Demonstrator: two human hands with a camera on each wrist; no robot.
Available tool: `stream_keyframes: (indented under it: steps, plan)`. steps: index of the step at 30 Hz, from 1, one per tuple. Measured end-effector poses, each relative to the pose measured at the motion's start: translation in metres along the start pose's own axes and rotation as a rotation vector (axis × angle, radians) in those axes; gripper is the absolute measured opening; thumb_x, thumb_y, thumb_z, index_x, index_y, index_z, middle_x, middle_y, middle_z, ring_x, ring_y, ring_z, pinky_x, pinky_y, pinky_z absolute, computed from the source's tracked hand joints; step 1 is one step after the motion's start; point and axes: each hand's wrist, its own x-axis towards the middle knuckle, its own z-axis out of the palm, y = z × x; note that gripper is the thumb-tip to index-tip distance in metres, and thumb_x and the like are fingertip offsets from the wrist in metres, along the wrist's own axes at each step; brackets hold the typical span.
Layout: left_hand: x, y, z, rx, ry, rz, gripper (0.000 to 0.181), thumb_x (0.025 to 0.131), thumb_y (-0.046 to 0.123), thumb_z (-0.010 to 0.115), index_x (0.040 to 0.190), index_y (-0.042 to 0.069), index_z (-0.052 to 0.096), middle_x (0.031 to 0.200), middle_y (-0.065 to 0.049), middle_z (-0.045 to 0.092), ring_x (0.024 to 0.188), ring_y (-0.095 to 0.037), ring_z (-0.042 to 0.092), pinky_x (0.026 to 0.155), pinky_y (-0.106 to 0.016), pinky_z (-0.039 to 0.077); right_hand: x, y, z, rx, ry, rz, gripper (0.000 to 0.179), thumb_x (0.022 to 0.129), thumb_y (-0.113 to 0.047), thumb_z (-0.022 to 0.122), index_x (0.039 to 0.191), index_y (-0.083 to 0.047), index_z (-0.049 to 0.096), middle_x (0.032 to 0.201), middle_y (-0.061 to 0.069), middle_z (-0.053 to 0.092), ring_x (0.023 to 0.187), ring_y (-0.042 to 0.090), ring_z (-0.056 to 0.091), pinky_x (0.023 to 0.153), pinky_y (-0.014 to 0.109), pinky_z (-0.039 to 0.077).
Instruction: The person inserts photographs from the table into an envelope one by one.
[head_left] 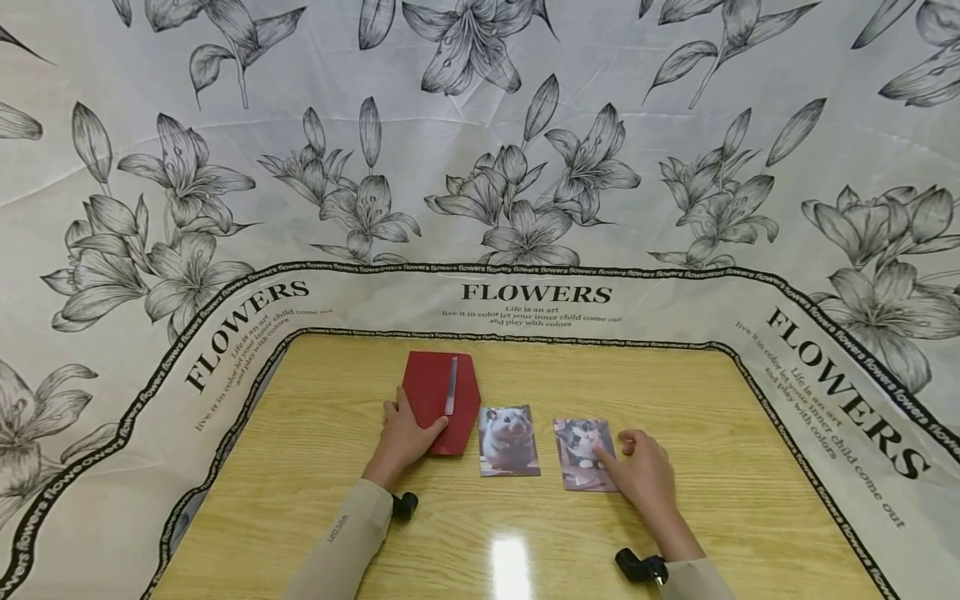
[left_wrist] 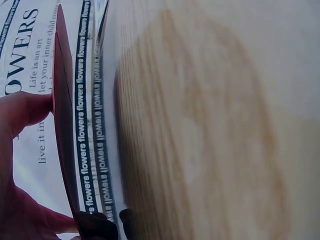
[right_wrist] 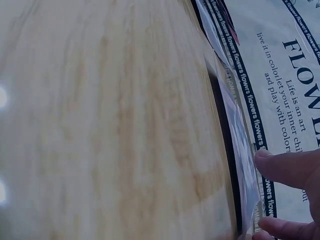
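We see the left hand at the red envelope, on the left of the wooden table; its grip is closed to the thickness of the paper, the thumb lying across the envelope's face and the fingers by its left edge; the left wrist view shows the envelope nearly edge-on, with the thumb pressed to one side of it. We notice a narrow pale strip along the envelope's face, just beyond the thumb; whether it is a card's edge we cannot tell.

We see the right hand at the right-hand picture card; it pinches the card by its right side, thumb over the printed face and other fingers bent at the edge, with hardly any gap; whether a fingertip reaches underneath we cannot tell. The card's picture seems to be a small furry animal; its lower edge sits slightly nearer to us than that of the hamster card, which lies between it and the envelope, close beside the envelope.

We have black wrist cameras at both cuffs; beyond the table hangs a white cloth printed with lilies and "FLOWERS".
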Motion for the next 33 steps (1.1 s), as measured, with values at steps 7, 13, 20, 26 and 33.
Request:
stream_keyframes:
  steps: [7, 13, 20, 26, 33]
  plan:
    - [0.0, -0.001, 0.001, 0.007, 0.0, -0.007, 0.114, 0.097, 0.047, 0.078, 0.17, -0.005, 0.008, 0.152, -0.036, 0.032, 0.117, -0.05, 0.057, 0.101, -0.062, 0.049, -0.008, 0.002, -0.002, -0.055, -0.03, 0.008, 0.067, 0.091, -0.044, 0.085, 0.126, 0.009, 0.064, 0.108, 0.023, 0.062, 0.101, 0.041, 0.058, 0.084, 0.055, 0.045]
    - [0.001, -0.003, 0.002, 0.004, 0.003, -0.011, 0.114, 0.097, 0.047, 0.078, 0.17, -0.005, 0.008, 0.153, -0.037, 0.031, 0.119, -0.051, 0.057, 0.102, -0.063, 0.049, -0.012, -0.002, -0.001, -0.08, -0.054, 0.026, 0.072, 0.088, -0.051, 0.086, 0.123, 0.009, 0.065, 0.119, 0.029, 0.061, 0.112, 0.049, 0.056, 0.091, 0.062, 0.044]
    - [0.001, -0.003, 0.003, 0.005, -0.003, -0.01, 0.114, 0.097, 0.047, 0.077, 0.17, -0.005, 0.007, 0.155, -0.037, 0.03, 0.123, -0.053, 0.056, 0.103, -0.064, 0.048, -0.013, -0.004, 0.002, -0.107, -0.06, 0.035, 0.071, 0.087, -0.052, 0.086, 0.121, 0.007, 0.065, 0.118, 0.029, 0.059, 0.112, 0.05, 0.055, 0.094, 0.065, 0.042]
    - [0.0, -0.003, 0.002, 0.008, -0.003, -0.009, 0.114, 0.097, 0.047, 0.077, 0.17, -0.005, 0.007, 0.155, -0.038, 0.03, 0.122, -0.053, 0.056, 0.102, -0.064, 0.049, -0.013, -0.003, 0.002, -0.097, -0.064, 0.032, 0.068, 0.088, -0.049, 0.087, 0.119, 0.007, 0.064, 0.116, 0.027, 0.058, 0.111, 0.049, 0.054, 0.094, 0.064, 0.041]
    - [0.001, -0.003, 0.004, 0.007, -0.001, -0.005, 0.113, 0.097, 0.047, 0.077, 0.17, -0.005, 0.008, 0.154, -0.037, 0.031, 0.118, -0.051, 0.058, 0.1, -0.063, 0.05, -0.012, -0.003, 0.003, -0.086, -0.065, 0.033, 0.065, 0.087, -0.045, 0.088, 0.118, 0.006, 0.062, 0.108, 0.023, 0.064, 0.102, 0.044, 0.06, 0.09, 0.062, 0.043]
